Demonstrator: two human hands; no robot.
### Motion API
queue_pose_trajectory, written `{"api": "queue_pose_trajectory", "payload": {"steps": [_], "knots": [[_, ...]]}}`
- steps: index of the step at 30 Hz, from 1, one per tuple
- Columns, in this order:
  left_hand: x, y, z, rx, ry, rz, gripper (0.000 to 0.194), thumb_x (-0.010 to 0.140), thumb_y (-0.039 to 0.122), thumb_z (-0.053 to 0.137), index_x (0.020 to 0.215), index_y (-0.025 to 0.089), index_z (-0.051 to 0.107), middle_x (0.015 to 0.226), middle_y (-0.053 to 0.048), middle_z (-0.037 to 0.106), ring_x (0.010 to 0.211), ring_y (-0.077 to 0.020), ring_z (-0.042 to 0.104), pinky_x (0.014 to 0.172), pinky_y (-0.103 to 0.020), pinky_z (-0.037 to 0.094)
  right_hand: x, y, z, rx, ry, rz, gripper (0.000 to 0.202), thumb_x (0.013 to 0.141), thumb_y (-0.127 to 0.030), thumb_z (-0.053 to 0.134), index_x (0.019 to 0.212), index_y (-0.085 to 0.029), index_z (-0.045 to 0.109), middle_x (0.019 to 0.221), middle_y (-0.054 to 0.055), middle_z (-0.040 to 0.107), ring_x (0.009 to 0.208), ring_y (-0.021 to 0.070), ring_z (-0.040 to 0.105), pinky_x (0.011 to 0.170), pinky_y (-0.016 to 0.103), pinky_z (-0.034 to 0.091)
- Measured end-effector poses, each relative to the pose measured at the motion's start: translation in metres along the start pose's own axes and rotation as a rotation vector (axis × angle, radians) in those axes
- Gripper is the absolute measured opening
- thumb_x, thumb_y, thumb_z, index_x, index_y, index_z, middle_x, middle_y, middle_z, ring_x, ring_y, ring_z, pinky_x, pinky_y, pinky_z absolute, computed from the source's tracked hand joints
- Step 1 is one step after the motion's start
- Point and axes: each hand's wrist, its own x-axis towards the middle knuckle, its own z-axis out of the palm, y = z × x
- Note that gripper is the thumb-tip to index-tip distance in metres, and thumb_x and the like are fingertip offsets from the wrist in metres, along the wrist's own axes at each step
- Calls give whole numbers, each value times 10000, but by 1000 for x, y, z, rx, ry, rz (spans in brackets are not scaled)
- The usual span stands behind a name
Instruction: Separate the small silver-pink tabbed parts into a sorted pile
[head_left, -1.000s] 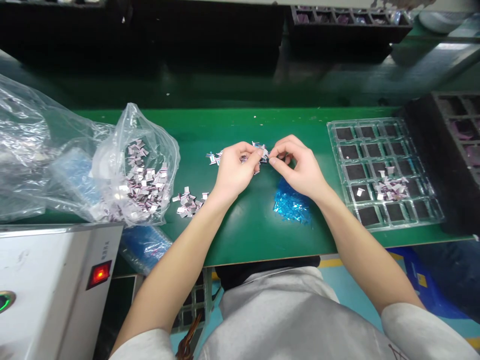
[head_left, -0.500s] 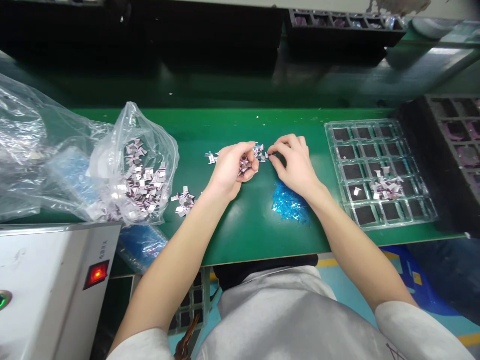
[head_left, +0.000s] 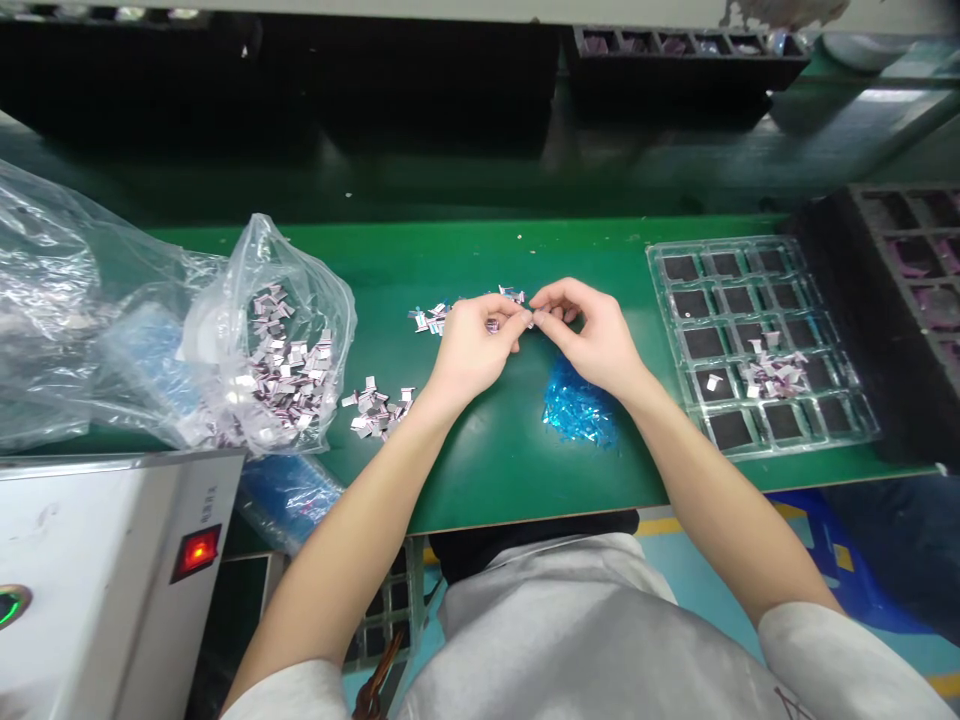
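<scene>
My left hand (head_left: 480, 345) is closed around several small silvery pieces (head_left: 492, 326), partly hidden in its curled fingers. Thumb and forefinger of my right hand (head_left: 589, 330) are pinched together and meet the left fingertips over one tiny piece (head_left: 530, 318), too small to make out fully. Behind the hands lies a loose pile of like pieces with blue film (head_left: 429, 319). Below my right hand is a heap of shiny blue film strips (head_left: 577, 405). Another small pile of silvery pieces (head_left: 377, 408) rests beside my left forearm.
An open clear plastic bag (head_left: 341, 290) of silvery pieces lies at left, above a white box (head_left: 112, 540) with a lit red switch. A clear compartment tray (head_left: 664, 270) with some pieces on it lies at right, beside black trays (head_left: 862, 330).
My right hand has come left to my left hand, and their fingertips now meet. The left fingers have closed further over the pieces, leaving fewer of them visible.
</scene>
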Motion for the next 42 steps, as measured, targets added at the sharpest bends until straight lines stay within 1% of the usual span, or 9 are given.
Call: {"api": "queue_pose_trajectory", "payload": {"steps": [11,15,19,22,26,29,35,39,42], "knots": [[1,-5,1,-85,49,14,230,926,385,782,813,191,736,602,-2,643,565,-129,557,523,-255,381,1,-2,1,208,27,77,355,891,-579,865,918,-241,758,999,55,798,912,224,728,764,367,558],[2,-2,0,-117,83,-31,232,940,364,774,795,191,718,602,2,637,548,-118,546,501,-245,361,0,-4,-3,128,-20,14,248,901,-479,842,886,-240,777,1128,76,806,1026,251,727,766,366,549],[3,4,0,-155,111,-115,224,960,256,714,750,199,659,600,11,634,499,-102,508,474,-243,343,0,6,-4,-99,18,60,121,926,-308,731,838,-227,749,940,62,777,835,227,674,748,388,532],[2,6,0,-172,98,-102,199,960,233,699,768,200,658,604,16,633,495,-98,504,477,-239,352,-2,10,-1,-351,39,29,84,913,-203,677,845,-227,720,907,66,736,873,259,650,869,454,544],[0,8,1,-171,94,-73,147,924,231,721,786,192,688,618,9,635,514,-99,521,472,-234,347,-6,7,5,-476,11,-33,135,1006,-267,641,1084,-239,748,1088,98,717,1048,308,635,1016,523,530],[0,15,0,-283,87,-167,143,884,220,702,755,193,648,596,12,612,460,-86,466,439,-236,290,-9,6,9,-523,-30,-53,220,1039,-336,645,1200,-248,767,1179,120,690,1136,339,603,1041,543,524],[3,24,-12,-537,-4,-295,257,859,361,625,672,215,527,635,-16,595,424,-79,395,401,-254,186,-8,10,11,-458,-44,-60,146,991,-240,670,1104,-273,757,1178,97,710,1141,336,610,1057,569,508],[5,21,-13,-447,-2,-301,420,882,545,715,681,224,531,629,-15,588,425,-78,389,397,-270,193,-4,7,9,-359,-38,-52,67,966,-218,688,921,-264,707,977,51,743,942,281,634,937,498,519],[4,16,-7,-351,48,-269,363,837,492,825,729,213,621,592,8,578,426,-73,384,404,-268,190,-2,4,6,-200,-16,-6,77,955,-235,699,882,-259,710,877,15,746,811,224,628,837,415,522]]}}
